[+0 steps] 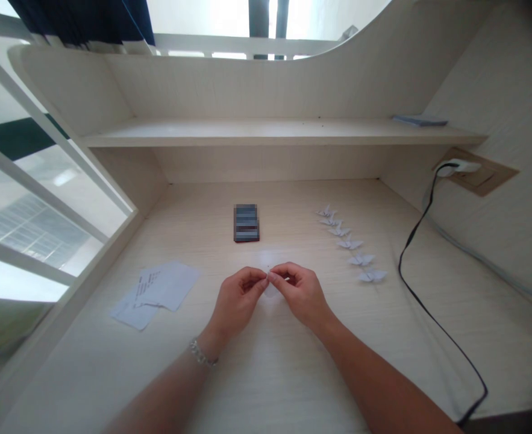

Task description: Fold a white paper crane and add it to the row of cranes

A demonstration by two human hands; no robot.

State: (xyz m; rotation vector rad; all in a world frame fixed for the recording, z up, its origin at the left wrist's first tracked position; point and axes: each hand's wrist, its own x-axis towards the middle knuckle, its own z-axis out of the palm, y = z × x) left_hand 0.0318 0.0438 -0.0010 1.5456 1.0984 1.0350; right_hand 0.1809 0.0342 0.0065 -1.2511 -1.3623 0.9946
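My left hand [240, 299] and my right hand [300, 295] meet above the middle of the desk, thumbs and forefingers pinched tip to tip. Between them is a small piece of white paper [271, 291], mostly hidden by the fingers, so its folded shape is hard to make out. To the right, several folded white paper cranes [349, 244] stand in a slanting row. Two overlapping white paper sheets [175, 286], one with writing, lie left of my left hand. A beaded bracelet circles my left wrist.
A dark, blurred-out rectangular object [246, 223] lies beyond my hands. A black cable [414, 283] runs down the right side from a plug in the wall socket [487, 175]. Above the desk is a shelf [247, 129] with a thin stack of paper [420, 120].
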